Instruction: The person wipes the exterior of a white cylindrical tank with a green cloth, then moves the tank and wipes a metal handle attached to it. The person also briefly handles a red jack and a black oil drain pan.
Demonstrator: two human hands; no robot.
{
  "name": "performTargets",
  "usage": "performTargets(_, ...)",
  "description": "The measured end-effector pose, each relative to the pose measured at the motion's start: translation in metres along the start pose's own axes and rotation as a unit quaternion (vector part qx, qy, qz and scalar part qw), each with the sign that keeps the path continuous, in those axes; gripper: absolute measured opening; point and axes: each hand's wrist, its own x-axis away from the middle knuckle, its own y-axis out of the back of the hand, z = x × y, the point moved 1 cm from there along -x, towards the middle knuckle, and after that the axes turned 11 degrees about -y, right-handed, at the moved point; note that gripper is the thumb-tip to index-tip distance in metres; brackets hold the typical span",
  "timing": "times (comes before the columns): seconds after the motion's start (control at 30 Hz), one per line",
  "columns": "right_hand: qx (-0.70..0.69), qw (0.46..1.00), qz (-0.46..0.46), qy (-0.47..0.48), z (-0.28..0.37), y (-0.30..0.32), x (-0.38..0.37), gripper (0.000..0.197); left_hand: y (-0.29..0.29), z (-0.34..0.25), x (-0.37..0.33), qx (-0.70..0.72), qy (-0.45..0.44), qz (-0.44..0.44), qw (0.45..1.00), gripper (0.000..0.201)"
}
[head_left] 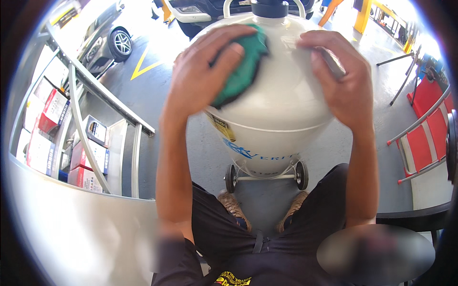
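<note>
A large white tank with a domed top stands upright before me, its black cap at the far end. My left hand presses a green cloth with a dark edge against the left side of the dome, its fingers bent over the cloth. On the dome's right side is my right hand, blurred by motion, its thumb and fingers apart and nothing seen in it. Whether its fingertips touch the tank is hard to tell. Blue lettering and a yellow label mark the tank's side.
Two small black wheels carry the tank, close to my shoes. A metal shelf frame with several boxes stands left. Parked cars are beyond. A red folding item with metal tubes lies at the right.
</note>
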Motion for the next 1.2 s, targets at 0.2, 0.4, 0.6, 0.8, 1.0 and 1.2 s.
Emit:
performTargets(0.2,-0.084,0.994,-0.067,-0.034,-0.009,0.003,0.028,0.026,-0.042,-0.062,-0.025,-0.098,-0.156,0.128,0.975,0.038)
performTargets(0.4,-0.184,0.954,-0.238,-0.005,-0.021,-0.013,0.072,0.025,-0.014,-0.015,-0.053,0.049,0.065,0.197,0.977,0.043)
performTargets(0.6,-0.115,0.965,-0.230,0.040,-0.020,-0.003,0.090,0.027,-0.059,-0.090,-0.039,-0.124,-0.193,0.262,0.937,0.050)
performTargets(0.8,-0.130,0.968,-0.205,0.068,-0.011,0.006,0.102,0.027,-0.018,-0.034,-0.031,-0.103,0.065,0.078,0.989,0.043)
performTargets(1.0,-0.107,0.970,-0.202,0.080,-0.014,0.010,0.108,0.025,-0.092,-0.117,-0.009,-0.313,-0.187,0.175,0.914,0.048)
performTargets(1.2,-0.127,0.966,-0.212,0.073,-0.009,0.024,0.106,0.027,-0.026,-0.044,0.003,-0.101,0.088,-0.060,0.989,0.042)
